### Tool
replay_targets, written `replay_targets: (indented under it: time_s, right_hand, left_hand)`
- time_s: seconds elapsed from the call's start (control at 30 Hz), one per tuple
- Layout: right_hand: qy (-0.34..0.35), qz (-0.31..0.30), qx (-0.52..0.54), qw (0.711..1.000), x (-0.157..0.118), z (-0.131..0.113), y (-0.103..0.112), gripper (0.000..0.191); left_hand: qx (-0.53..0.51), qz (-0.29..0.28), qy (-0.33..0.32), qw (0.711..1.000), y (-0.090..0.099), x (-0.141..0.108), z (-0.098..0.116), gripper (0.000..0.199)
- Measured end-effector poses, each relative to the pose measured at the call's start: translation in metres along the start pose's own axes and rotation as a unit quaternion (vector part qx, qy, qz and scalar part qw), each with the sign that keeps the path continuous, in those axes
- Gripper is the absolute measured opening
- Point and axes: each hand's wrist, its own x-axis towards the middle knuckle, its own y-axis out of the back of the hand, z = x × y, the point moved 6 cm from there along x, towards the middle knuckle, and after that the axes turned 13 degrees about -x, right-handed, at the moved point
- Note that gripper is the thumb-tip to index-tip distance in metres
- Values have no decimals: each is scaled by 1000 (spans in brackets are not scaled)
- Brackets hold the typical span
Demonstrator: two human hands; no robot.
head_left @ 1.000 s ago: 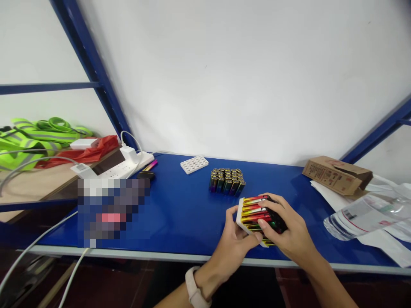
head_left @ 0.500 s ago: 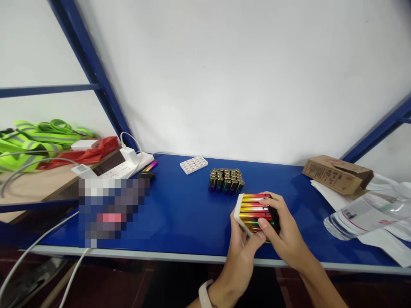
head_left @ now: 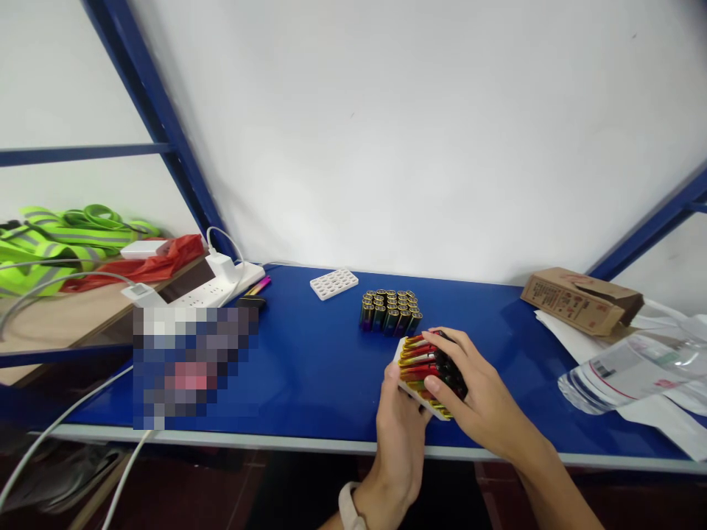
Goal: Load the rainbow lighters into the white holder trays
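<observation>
A bundle of shiny red, yellow and silver tubes [head_left: 418,362] with black ends stands in a white tray [head_left: 397,350], held tilted above the front of the table. My left hand [head_left: 398,427] is closed around the tray from the left and below, with its fingers mostly hidden. On the other side, my right hand [head_left: 469,383] grips the bundle near the black ends, thumb and fingers on its upper face. Just beyond stands a cluster of dark, iridescent tubes [head_left: 391,319] with gold rims, upright on the table. Left of that cluster lies a white holed tray [head_left: 334,283].
On the right of the blue table [head_left: 309,375] are a cardboard box [head_left: 579,298], a clear plastic bottle [head_left: 624,368] and white paper. A white power strip [head_left: 207,294] and cables are at left, near a blurred-out patch. Neon-green reflective straps [head_left: 77,235] lie beyond.
The tray of tubes has tipped and shifted slightly left, showing more black ends. My left hand has turned, its thumb moving up to the tray's edge; my right hand keeps its grip.
</observation>
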Motion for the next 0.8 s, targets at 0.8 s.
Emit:
replay_targets:
  time_s: [0.8]
  right_hand:
    - [-217,469,315,796,-32,36,5,38]
  left_hand:
    - [-13,156,-8,988,7,11,2,56]
